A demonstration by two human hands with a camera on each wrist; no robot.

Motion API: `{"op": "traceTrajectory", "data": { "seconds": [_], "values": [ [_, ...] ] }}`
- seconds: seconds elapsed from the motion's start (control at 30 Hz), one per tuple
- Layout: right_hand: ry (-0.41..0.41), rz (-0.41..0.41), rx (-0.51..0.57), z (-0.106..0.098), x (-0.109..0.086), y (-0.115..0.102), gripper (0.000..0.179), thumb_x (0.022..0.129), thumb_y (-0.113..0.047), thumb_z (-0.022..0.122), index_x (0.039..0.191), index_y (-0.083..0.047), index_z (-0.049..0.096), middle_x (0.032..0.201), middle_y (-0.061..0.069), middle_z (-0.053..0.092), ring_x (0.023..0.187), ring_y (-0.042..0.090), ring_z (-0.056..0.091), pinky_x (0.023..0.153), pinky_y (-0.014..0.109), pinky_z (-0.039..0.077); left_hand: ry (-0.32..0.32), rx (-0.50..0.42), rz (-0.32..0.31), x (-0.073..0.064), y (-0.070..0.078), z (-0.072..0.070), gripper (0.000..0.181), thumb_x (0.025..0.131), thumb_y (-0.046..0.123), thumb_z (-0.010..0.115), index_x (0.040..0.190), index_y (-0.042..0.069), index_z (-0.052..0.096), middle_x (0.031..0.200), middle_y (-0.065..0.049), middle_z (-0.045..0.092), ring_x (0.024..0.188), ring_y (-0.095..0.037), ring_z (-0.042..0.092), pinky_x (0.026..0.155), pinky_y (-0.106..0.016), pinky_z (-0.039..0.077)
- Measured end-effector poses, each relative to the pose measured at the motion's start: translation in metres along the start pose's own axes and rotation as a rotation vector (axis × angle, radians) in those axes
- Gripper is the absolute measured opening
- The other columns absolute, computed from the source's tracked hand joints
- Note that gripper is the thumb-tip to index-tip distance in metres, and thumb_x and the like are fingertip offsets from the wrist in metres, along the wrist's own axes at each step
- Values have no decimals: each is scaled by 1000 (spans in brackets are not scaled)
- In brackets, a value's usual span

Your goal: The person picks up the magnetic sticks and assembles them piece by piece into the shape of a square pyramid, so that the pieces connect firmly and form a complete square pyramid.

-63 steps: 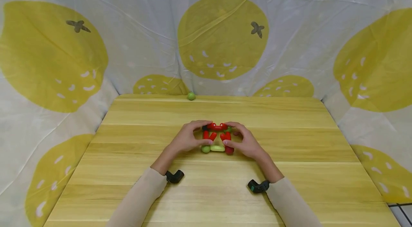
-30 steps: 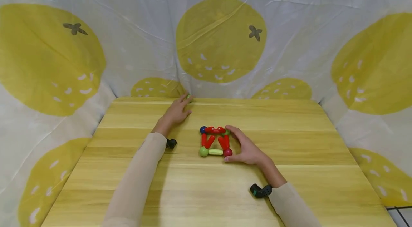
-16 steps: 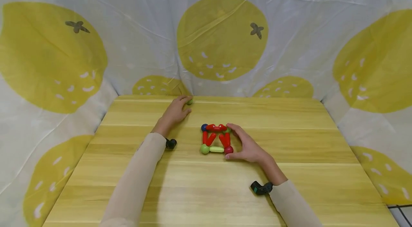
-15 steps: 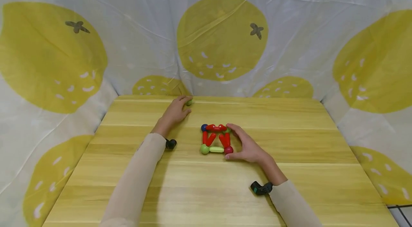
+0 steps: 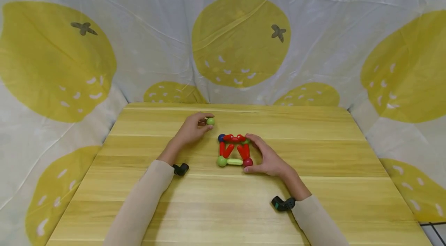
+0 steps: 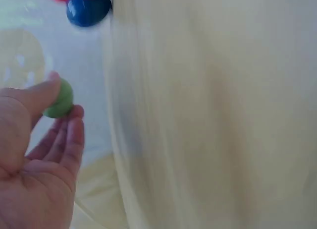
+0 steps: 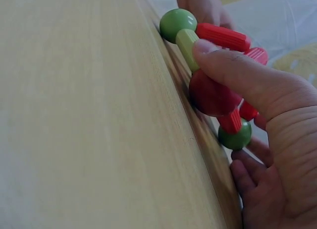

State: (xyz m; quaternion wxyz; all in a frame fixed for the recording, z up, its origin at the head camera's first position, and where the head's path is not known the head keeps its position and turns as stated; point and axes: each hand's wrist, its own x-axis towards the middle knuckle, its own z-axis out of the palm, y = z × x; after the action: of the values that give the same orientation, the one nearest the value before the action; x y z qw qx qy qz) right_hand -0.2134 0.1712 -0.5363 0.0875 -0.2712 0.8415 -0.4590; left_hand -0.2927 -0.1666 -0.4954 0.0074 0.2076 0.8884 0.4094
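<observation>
A ball-and-rod construction toy frame (image 5: 235,162) lies on the table in the head view. A blue ball (image 5: 221,138), a green ball (image 5: 222,161), a dark red ball (image 5: 247,162) and a second green ball (image 7: 236,135) form its corners. Red rods and a pale yellow-green rod (image 7: 187,48) join them, with two red rods slanting inward. My right hand (image 5: 270,157) holds its right side, thumb at the dark red ball and fingers at the far green ball. My left hand (image 5: 191,129) pinches a loose green ball (image 6: 62,100) between thumb and fingertips, beyond the frame's far left corner.
The wooden table (image 5: 216,207) ends at a hanging cloth (image 5: 153,44) printed with yellow fruit, at the back and both sides. Black wrist cameras (image 5: 283,203) sit on both wrists.
My left hand left the frame, reached to the table's back edge and took the loose green ball. It has since come nearer with it. My right hand stays at the frame's right side.
</observation>
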Motion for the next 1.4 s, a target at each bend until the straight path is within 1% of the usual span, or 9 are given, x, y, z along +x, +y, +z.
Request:
{"op": "traceTrajectory", "data": {
  "seconds": [0.17,0.27,0.37,0.5,0.63,0.8,0.9,1.1,1.4],
  "values": [
    [29,-16,24,0,2,0,93,85,-40,85,161,-29,32,166,-1,32,153,26,34,124,54,30,-16,-137,93,-17,22,14,45,97,20,74,139,10,63,134,-5,65,117,-23,67,106,-39,55],
    [40,-21,24,1,5,0,83,92,-38,80,160,-30,33,166,-2,32,154,27,32,125,55,29,-22,-216,120,-26,35,21,45,97,22,74,139,12,64,134,-1,67,121,-20,66,109,-39,53],
    [41,-27,13,2,6,-1,76,96,-37,74,160,-30,34,167,-2,31,156,28,28,125,59,26,-28,-252,148,-32,44,28,44,97,24,74,138,12,65,135,2,67,126,-18,63,112,-40,50],
    [38,-38,22,3,6,-3,72,98,-36,72,160,-30,35,168,-1,29,157,30,25,125,63,23,-47,-226,177,-34,51,37,43,97,29,74,138,20,66,137,7,66,131,-14,61,115,-42,47],
    [37,-42,39,4,7,-3,72,98,-37,72,160,-30,36,167,-3,31,157,29,26,125,63,23,-51,-200,192,-34,54,44,41,96,30,75,136,27,67,135,9,67,127,-12,62,113,-42,49],
    [40,-40,49,6,8,-3,71,98,-37,72,159,-34,37,166,-2,34,155,30,30,123,63,26,-51,-200,227,-33,55,51,43,96,29,75,136,16,68,132,7,69,120,-13,64,107,-43,53],
    [44,-19,54,6,7,-4,69,97,-37,72,158,-36,38,165,0,35,154,31,31,123,63,27,-57,-195,231,-33,55,53,44,96,29,74,136,14,67,131,8,69,116,-12,65,104,-43,54],
    [59,17,61,6,7,-8,66,97,-39,72,155,-36,41,160,4,41,149,32,38,121,61,32,-67,-191,224,-36,56,54,42,97,31,74,137,18,67,131,8,68,113,-11,66,102,-42,55],
    [89,19,60,9,10,-8,59,98,-38,72,151,-36,46,150,2,50,137,29,50,114,58,40,-65,-176,233,-37,55,56,42,97,34,73,137,23,66,133,9,68,118,-10,65,105,-39,54]
  ]
}}
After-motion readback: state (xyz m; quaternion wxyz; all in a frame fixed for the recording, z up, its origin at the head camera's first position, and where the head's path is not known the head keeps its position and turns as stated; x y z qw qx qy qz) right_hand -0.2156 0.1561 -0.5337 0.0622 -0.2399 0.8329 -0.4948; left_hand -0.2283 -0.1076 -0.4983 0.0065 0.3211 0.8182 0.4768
